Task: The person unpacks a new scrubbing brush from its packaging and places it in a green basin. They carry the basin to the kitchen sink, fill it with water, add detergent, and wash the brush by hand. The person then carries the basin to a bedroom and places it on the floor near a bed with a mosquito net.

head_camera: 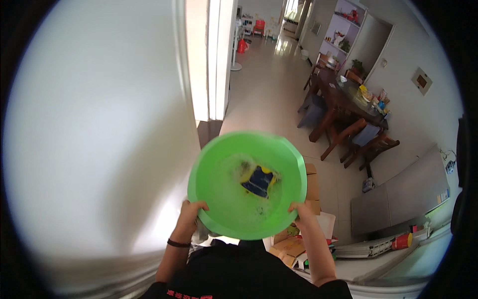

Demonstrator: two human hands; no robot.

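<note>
Both hands carry a round green plastic basin (220, 187) in front of my body. My left hand (192, 215) grips its rim at the lower left, thumb over the edge, with a dark band on the wrist. At the lower right, my right hand (301, 212) grips the rim in the same way. Soapy-looking water lies in the basin, and in it is a dark blue cloth item with yellow edges (258, 182). The fingers under the rim are mostly hidden.
A white wall or door panel (112, 112) stands close on the left, beside a doorway. Cardboard boxes (289, 247) lie on the floor at lower right. Further off are a dark wooden table (336, 89) with chairs, a grey refrigerator (403, 190) and the tiled floor (265, 89).
</note>
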